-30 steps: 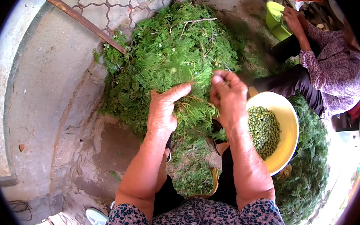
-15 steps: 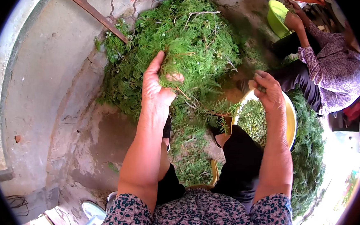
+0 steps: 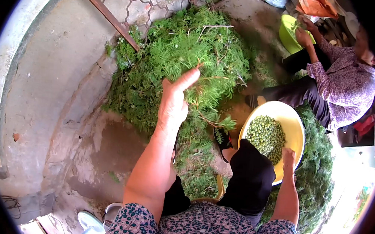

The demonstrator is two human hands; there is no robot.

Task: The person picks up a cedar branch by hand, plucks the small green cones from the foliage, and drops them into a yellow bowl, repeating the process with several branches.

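Note:
My left hand is closed around a leafy green conifer sprig, thumb on top near the stem. The sprig hangs in front of a large heap of similar cut branches. To the right, a yellow basin sits tilted by my right knee, partly filled with small round green berries. My right hand is closed at the basin's near right side, just inside the rim. What its fingers hold, if anything, is hidden.
At the upper right another person sits with hands over a lime-green basin. More greenery lies right of the yellow basin. A rusty bar leans by the concrete wall. A white stand-like object stands lower left.
My right hand has dropped from above the berries to the basin's near right side. My left hand, with the sprig, has shifted right and turned, its thumb now over the stem.

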